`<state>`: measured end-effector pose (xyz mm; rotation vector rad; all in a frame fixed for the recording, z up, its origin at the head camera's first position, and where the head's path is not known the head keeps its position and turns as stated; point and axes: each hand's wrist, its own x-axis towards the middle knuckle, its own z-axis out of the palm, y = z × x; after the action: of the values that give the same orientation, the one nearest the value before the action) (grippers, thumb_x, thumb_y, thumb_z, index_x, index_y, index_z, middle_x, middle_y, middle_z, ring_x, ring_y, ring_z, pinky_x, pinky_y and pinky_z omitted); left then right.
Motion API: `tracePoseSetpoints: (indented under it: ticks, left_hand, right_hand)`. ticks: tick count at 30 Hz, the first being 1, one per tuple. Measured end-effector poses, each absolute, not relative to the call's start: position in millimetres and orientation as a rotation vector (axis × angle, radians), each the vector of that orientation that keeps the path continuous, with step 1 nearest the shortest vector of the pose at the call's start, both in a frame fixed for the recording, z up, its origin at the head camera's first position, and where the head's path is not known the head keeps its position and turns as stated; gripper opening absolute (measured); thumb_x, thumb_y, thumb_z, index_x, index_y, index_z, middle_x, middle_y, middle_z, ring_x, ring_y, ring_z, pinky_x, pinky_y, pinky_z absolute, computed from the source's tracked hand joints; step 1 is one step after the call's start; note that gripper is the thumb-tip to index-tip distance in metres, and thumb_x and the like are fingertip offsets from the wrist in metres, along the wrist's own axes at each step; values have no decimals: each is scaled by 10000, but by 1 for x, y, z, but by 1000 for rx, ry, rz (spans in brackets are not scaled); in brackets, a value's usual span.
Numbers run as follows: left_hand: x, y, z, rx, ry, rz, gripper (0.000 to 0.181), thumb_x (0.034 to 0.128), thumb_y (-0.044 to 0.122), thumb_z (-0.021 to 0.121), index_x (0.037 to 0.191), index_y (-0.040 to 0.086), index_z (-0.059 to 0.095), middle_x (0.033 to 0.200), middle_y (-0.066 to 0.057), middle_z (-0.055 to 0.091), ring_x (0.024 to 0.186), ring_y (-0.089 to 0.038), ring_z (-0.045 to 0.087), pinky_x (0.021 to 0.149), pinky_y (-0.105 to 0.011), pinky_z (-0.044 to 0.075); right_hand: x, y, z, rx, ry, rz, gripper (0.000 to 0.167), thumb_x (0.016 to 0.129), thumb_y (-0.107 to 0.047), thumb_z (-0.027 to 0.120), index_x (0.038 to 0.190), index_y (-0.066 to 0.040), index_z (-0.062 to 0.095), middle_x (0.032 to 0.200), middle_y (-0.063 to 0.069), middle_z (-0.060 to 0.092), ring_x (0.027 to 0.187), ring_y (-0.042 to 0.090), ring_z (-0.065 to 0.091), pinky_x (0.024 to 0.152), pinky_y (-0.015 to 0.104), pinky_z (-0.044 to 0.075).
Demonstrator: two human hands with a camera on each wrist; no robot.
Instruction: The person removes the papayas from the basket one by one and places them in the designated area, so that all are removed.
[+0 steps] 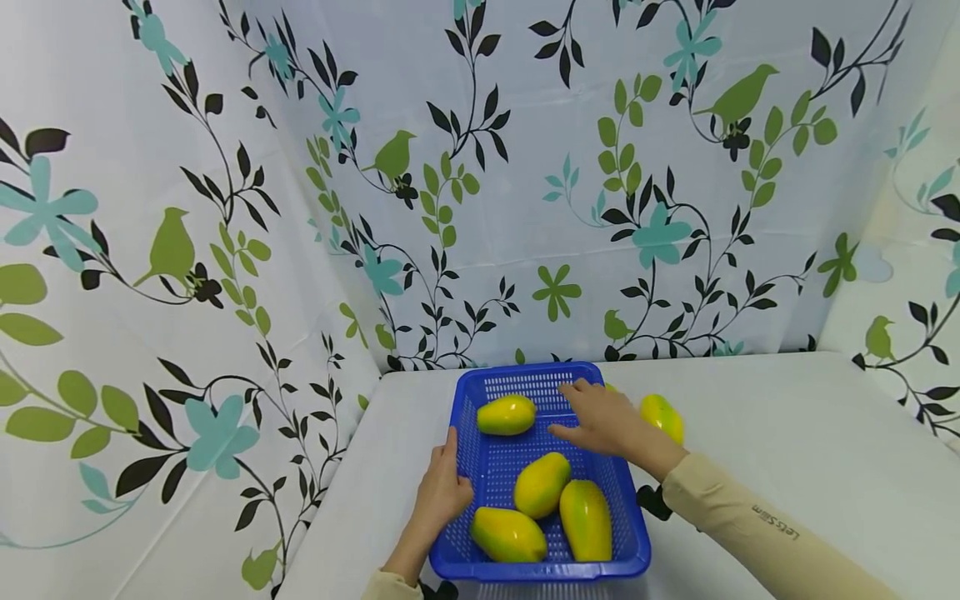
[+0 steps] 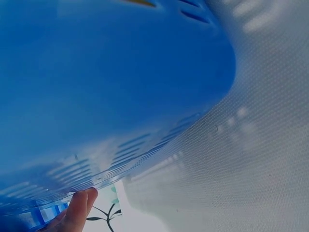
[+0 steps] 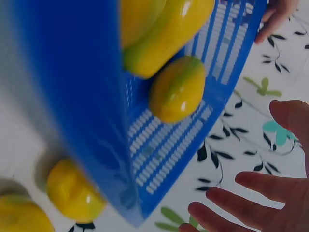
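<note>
A blue plastic basket (image 1: 487,467) with slotted walls stands on the table before me. Inside it, one yellow-green mango (image 1: 507,415) lies near the far left, and several more mangoes (image 1: 543,485) are grouped at the near end. My left hand (image 1: 442,492) holds the basket's left rim, thumb at the rim's inner side and fingers along the outer wall. Over the far right part of the basket is my right hand (image 1: 600,417), its fingers spread and nothing in them. In the right wrist view the right hand's fingers (image 3: 260,186) look straight and apart.
Right of the basket, a yellow-green fruit (image 1: 662,417) lies on the white table (image 1: 765,433), partly behind my right forearm. Another yellow fruit (image 3: 75,191) shows outside the basket in the right wrist view. Patterned curtains (image 1: 525,208) enclose the table's back and sides.
</note>
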<state>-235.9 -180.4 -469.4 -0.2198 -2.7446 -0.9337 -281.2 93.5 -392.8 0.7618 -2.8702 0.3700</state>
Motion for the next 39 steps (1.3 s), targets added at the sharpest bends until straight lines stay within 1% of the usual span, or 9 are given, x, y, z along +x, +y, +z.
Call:
tracePoseSetpoints:
  ticks: [3,9,14,17,24,27,34,36,39]
  left_hand:
    - [-237,-180,-470,-223,-2753,-928,782,758,-97,570,1485,-118,283,1264,-357,489,940,-384,599,754,-508,520]
    - [-237,-179,-470,-228,-2746,-941,785,755,-100,566,1485,-120,281,1263,-359,489,920,-369,597,735,-493,520]
    - [-238,-177,-471,-225,-2747,-953,787,759,-102,567,1490,-114,277,1268,-357,487,909,-368,596,725,-497,519]
    - [-238,-177,-473,-224,-2746,-958,790,757,-104,567,1491,-111,277,1270,-355,488,900,-364,594,714,-490,516]
    - [-237,-177,-475,-218,-2743,-962,792,754,-105,568,1491,-110,279,1270,-354,489,887,-355,592,694,-470,515]
    - [-236,-177,-474,-219,-2740,-963,795,751,-102,568,1492,-107,280,1271,-353,489,869,-347,587,679,-462,511]
    - [-235,-178,-473,-216,-2741,-944,782,763,-100,575,1489,-110,285,1265,-348,496,880,-348,597,701,-479,524]
    - [-235,-178,-472,-217,-2739,-942,779,766,-99,576,1488,-111,286,1259,-347,497,873,-345,594,703,-479,525]
    - [-234,-179,-471,-216,-2738,-934,776,768,-96,577,1488,-111,287,1256,-348,496,863,-342,594,704,-479,527]
  right_hand:
    - [-278,81,-398,773,-2938,397,703,897,-495,637,1390,-9,519,1345,222,549,1182,414,556,917,566,473]
    - [-274,62,-402,790,-3008,506,716,877,-503,659,1405,-41,517,1376,197,535,1220,402,529,934,602,444]
    - [-273,51,-408,788,-3067,509,749,865,-534,663,1416,-51,507,1378,200,527,1196,390,544,945,603,433]
    - [-273,46,-413,781,-3118,499,768,839,-564,677,1403,-67,520,1375,204,526,1164,386,562,947,601,432]
    - [-271,39,-428,764,-3288,521,854,777,-577,724,1443,-98,486,1446,223,461,1264,416,491,1011,637,356]
    - [-271,38,-434,756,-3328,494,854,766,-567,736,1436,-97,491,1421,212,480,1243,399,505,1014,619,365]
    - [-270,34,-442,796,-3361,449,855,759,-554,721,1437,-93,481,1391,185,522,1211,378,527,1022,601,368]
    - [-269,33,-443,807,-3357,433,851,759,-564,713,1434,-100,485,1362,168,542,1168,353,548,1012,584,385]
    - [-269,31,-443,809,-3356,429,834,762,-578,708,1419,-109,499,1277,139,572,1050,302,564,975,547,423]
